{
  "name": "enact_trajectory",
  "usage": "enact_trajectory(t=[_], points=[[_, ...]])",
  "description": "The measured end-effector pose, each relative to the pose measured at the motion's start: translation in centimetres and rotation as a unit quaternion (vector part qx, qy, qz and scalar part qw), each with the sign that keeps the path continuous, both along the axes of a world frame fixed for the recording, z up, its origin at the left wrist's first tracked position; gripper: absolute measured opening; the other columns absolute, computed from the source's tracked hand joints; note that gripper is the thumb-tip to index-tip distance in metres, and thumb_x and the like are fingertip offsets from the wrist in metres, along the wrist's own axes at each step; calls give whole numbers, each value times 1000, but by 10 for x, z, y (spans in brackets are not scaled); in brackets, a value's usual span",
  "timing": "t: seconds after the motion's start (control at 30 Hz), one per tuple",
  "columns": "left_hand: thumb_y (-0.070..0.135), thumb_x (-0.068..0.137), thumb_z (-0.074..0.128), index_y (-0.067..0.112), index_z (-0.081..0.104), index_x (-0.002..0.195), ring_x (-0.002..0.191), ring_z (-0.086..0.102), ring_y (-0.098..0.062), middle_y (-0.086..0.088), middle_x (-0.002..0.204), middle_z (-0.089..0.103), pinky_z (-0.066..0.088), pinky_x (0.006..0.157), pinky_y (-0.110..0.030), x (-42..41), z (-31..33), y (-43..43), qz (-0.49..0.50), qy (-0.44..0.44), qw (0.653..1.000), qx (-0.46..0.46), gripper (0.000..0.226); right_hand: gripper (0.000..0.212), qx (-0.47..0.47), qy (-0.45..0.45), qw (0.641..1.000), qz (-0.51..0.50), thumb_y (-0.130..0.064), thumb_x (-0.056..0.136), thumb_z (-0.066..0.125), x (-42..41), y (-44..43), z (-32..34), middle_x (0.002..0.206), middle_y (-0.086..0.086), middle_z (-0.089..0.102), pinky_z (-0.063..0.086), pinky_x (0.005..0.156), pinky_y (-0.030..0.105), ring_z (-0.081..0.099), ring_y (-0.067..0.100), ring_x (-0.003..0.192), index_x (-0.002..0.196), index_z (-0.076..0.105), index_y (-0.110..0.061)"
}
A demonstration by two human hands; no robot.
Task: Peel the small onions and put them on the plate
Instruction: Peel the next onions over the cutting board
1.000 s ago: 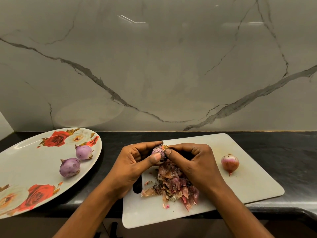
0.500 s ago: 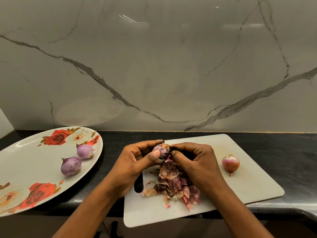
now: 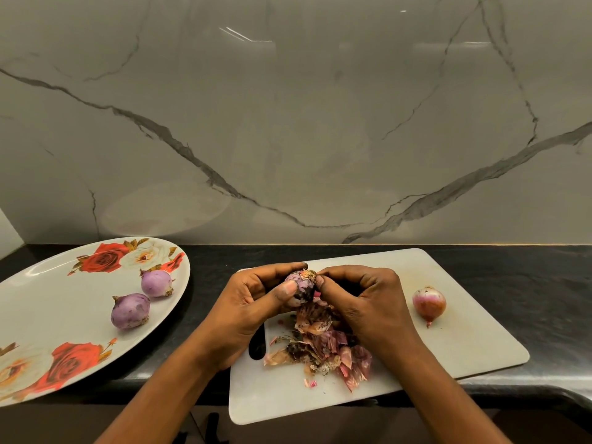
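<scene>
I have the plate at the left of the counter, a rear onion and a front onion on it. To its right lies the cutting board, with a heap of peels mid-board and a lone onion to the right of the heap. Above the heap, my left hand and right hand hold a third onion.

Your left hand grips a half-peeled onion over the skin pile on the cutting board while your right hand pinches its top.

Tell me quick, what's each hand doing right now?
Left hand: holding the onion, fingers curled round it.
Right hand: pinching the top of the same onion.
</scene>
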State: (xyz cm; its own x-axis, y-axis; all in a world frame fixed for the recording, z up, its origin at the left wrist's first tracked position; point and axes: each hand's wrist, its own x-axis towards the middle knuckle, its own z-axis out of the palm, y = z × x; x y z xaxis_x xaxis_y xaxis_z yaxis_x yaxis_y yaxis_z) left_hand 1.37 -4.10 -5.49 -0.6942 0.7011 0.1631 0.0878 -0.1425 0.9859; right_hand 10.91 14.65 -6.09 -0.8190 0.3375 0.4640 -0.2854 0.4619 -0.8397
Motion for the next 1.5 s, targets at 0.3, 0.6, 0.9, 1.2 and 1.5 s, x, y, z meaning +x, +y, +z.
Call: enact_trajectory(t=[0.3,0.6,0.9,1.2,1.5], points=[[23,93,64,20,71,131,112,73,-26,-7,123,76,60,95,-34,-2,0,1,-11,-15,1000,-10,39,15,70,3,996,-62,-22,97,73,-1,-2,-4,95,-15,78,59,79,14,73,-3,90,109,81,-24],[24,93,64,20,72,131,102,72,-21,-9,121,77,60,97,-36,-1,1,2,-2,-14,1000,-13,38,17,125,14,986,-105,-28,97,71,-2,-4,-5,97,-13,77,56,80,9,71,-4,91,111,79,-24],[13,91,66,12,72,128,118,69,-41,-14,125,75,62,90,-33,-4,2,-1,11,-85,995,42,37,19,96,10,990,-108,-23,93,77,1,0,-3,92,-29,69,55,78,7,69,-10,93,110,76,-30],[1,84,81,6,68,129,117,72,-34,-12,126,73,64,88,-36,-6,2,-1,33,-123,988,83,48,33,68,4,998,-8,-29,91,79,3,-7,-2,113,-17,77,59,86,16,71,-7,103,124,74,-28],[-2,70,80,8,70,114,104,76,-28,-4,110,78,65,80,-33,-5,2,-1,47,-104,991,72,46,31,47,3,998,32,-18,93,78,2,-5,0,114,-14,78,61,89,22,73,-2,104,123,76,-23]])
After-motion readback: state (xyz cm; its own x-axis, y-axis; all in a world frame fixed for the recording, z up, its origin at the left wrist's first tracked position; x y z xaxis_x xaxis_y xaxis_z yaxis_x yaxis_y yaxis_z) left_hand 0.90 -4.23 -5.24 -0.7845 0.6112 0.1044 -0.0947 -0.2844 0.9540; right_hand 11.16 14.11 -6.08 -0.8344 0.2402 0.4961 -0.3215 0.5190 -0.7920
